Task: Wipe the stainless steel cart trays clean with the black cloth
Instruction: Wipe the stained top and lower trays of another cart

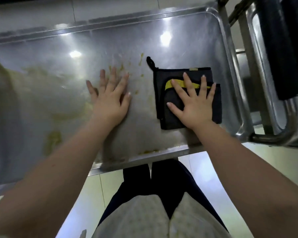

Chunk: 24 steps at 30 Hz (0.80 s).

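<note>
Pale, glossy floor tiles (212, 170) with thin grout lines catch soft light; grey tiling (33, 14) runs beyond.

- Right hand (194, 103) presses flat, fingers spread, on the folded black cloth (184, 98).
- Left hand (110, 98) rests flat on the steel tray (58, 48).
- Yellowish smears (53, 140) streak the tray.

Steel tray (162, 28): shallow, rimmed, smeared with yellowish residue left and centre. Black cloth (175, 107): folded, yellow mark, hanging loop, flat on tray's right end.
</note>
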### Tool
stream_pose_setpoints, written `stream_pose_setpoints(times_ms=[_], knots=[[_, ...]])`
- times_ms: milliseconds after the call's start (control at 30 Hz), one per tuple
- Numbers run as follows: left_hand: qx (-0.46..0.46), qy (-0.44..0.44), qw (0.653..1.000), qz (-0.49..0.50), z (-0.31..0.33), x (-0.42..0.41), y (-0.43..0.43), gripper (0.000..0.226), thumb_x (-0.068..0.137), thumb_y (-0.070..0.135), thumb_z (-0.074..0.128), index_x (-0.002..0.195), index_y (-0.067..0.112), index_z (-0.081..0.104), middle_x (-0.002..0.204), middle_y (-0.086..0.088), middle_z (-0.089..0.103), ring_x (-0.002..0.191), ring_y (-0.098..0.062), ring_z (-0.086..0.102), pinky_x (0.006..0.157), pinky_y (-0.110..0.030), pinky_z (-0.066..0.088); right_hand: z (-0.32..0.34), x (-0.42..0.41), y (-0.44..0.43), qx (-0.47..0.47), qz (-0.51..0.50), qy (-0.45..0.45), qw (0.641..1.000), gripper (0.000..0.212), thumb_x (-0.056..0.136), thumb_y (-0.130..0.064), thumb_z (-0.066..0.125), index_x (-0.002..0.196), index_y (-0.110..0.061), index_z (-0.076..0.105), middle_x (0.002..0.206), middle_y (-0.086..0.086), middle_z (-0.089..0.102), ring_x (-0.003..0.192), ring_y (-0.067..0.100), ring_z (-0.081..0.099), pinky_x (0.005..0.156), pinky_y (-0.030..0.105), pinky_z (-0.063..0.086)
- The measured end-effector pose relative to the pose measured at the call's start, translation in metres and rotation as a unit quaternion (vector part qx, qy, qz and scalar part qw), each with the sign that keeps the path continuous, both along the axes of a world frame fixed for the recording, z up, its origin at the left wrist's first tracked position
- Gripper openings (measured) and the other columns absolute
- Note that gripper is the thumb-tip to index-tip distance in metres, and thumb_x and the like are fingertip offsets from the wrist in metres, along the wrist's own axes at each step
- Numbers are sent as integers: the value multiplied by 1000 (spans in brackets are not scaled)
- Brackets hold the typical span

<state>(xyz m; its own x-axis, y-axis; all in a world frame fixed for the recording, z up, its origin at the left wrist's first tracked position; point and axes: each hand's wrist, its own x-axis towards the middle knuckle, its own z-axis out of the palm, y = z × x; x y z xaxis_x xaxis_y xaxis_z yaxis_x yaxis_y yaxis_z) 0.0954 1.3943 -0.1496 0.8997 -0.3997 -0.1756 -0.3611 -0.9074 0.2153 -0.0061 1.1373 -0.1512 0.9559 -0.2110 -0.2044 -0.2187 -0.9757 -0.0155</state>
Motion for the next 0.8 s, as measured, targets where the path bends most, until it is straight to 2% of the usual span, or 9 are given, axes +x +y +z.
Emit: stream_pose_setpoints(times_ms=[233, 500, 667, 800], knots=[[57, 6, 998, 7, -12, 8, 14, 58, 98, 61, 17, 152, 50, 3, 166, 5, -4, 151, -33, -7, 106, -78, -7, 3, 0, -1, -17, -8, 12, 1000, 72, 86, -79, 13, 152, -51, 4, 165, -10, -1, 147, 46, -2, 114, 67, -3], [72, 10, 997, 9, -9, 6, 13, 58, 98, 59, 11, 153, 48, 1, 166, 3, -7, 150, -33, -9, 105, -77, -8, -2, -59, 45, -5, 31, -3, 1000, 74, 88, -78, 19, 154, -44, 17, 165, -4, 9, 145, 51, 4, 111, 72, 3], [49, 6, 999, 15, -8, 7, 15, 53, 100, 51, 10, 153, 49, 1, 166, 5, -5, 151, -32, -9, 106, -77, -8, -3, -51, 102, -10, 11, 0, 1000, 75, 87, -79, 17, 154, -45, 13, 165, -4, 5, 145, 52, 2, 110, 73, 1], [33, 10, 999, 17, -7, 9, 16, 52, 101, 50, 9, 152, 50, 1, 166, 7, -4, 151, -30, -9, 108, -75, -9, -1, -47, 95, -4, 14, -2, 1000, 72, 87, -80, 17, 152, -50, 11, 165, -9, 5, 147, 46, 0, 112, 71, -3]])
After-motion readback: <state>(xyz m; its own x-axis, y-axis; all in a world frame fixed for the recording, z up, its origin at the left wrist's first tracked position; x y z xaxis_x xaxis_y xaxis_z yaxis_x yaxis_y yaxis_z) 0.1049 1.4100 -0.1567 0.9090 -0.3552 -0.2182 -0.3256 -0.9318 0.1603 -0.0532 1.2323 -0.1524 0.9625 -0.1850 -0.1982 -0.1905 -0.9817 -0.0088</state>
